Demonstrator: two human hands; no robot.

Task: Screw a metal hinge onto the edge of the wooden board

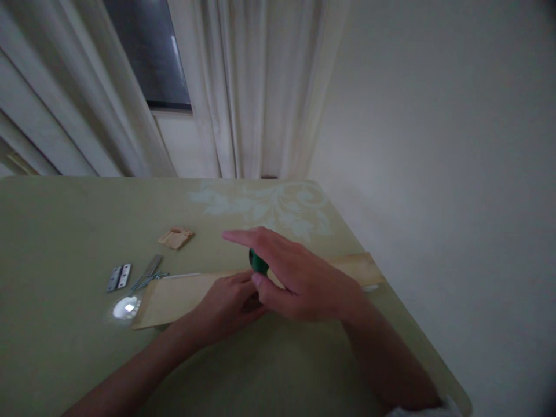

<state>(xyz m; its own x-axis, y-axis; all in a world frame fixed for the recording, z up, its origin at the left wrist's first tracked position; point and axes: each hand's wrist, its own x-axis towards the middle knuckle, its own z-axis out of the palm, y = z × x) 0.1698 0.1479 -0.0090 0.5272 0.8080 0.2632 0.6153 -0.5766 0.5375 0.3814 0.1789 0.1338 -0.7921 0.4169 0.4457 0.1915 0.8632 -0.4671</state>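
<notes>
My right hand (295, 278) is closed round the green handle (259, 263) of what looks like a screwdriver, its index finger stretched out to the left. The tool's shaft and tip are hidden behind my hands. Just below the handle, the bent fingers of my left hand (232, 304) are pinched together over a long pale wooden board (182, 295). Whatever those fingers grip is out of sight. The board lies flat across the table and passes under both hands, with its far end (356, 266) showing to the right.
On the green table (78, 231), a metal hinge (119, 278) lies left of the board. Several screws (150, 280) and a flat metal piece (154, 265) sit at its left end. Behind are small wooden pieces (176, 237). A wall (434, 174) borders the table's right edge; curtains (269, 87) hang behind.
</notes>
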